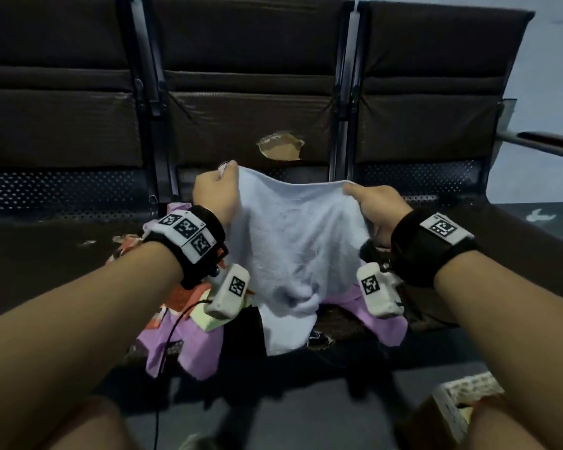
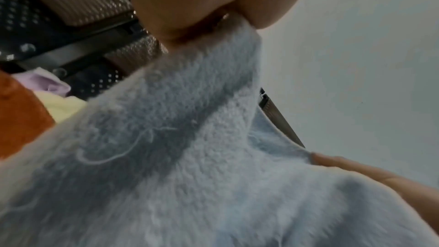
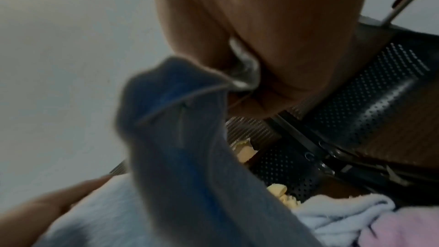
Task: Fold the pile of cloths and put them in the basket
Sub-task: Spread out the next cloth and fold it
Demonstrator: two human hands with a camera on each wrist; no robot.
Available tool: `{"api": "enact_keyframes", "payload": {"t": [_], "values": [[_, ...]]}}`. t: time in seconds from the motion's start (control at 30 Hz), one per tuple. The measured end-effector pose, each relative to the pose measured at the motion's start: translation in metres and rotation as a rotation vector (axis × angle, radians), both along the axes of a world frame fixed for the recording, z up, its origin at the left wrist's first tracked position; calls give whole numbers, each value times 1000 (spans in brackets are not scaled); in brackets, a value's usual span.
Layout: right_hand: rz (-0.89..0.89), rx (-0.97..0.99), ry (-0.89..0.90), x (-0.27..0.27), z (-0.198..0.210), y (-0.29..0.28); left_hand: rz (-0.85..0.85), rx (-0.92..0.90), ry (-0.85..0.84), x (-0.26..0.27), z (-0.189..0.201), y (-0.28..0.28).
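I see a row of dark padded seats (image 1: 251, 102) with a torn hole (image 1: 281, 147); wall (image 1: 546, 76) behind.

Waiting area: row of linked metal bench seats (image 1: 254, 92) w/ perforated backs, worn padding.

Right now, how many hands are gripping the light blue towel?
2: the left hand pinches its upper left corner, the right hand its upper right corner, light blue fluffy towel stretched between.

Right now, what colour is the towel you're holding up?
Pale blue towel, clearest in the head view.
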State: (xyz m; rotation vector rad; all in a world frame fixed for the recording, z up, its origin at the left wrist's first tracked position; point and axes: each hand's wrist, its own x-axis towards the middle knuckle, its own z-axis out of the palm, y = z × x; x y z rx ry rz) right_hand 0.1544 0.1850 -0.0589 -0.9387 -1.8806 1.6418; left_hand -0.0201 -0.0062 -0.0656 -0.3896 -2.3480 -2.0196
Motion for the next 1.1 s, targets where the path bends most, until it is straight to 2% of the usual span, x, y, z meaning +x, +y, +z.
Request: {"api": "enact_keyframes", "payload": {"t": [0.1, 0.2, 0.37, 0.43, 0.53, 0.63, 0.7, 0.77, 0.87, 0.97, 1.03, 1.1], "values": [[10, -122, 16, -3, -3, -6, -164, 142, -87, 23, -4, 11], [59, -169, 22, -9, -5, -17, -367, 207, -128, 55, -3, 23], [183, -231, 40, -10, -1, -32, -707, -56, 162, 90, -11, 27], [244, -180, 28, -7, -2, -36, -779, -98, 187, 95, -15, 26], [291, -44, 20, -3, -8, -36, -721, -24, 45, 91, -18, 28], [321, -6, -1, 2, -9, -33, -457, -56, 125, 71, -23, 28], [378, 16, -28, 4, -9, -34, -402, -63, 72, 62, -24, 25], [407, 28, -25, 5, -11, -33, -499, -60, -61, 57, -25, 24], [438, 31, 42, 8, -10, -30, -732, -43, -222, 53, -24, 20], [499, 73, 25, 14, -11, -18, -769, -86, -250, 48, -25, 16], [515, 184, -138, 21, -16, -7, -768, -95, -186, 44, -26, 16], [489, 277, -372, 26, -22, 5, -681, -101, -100, 40, -27, 18]]}}
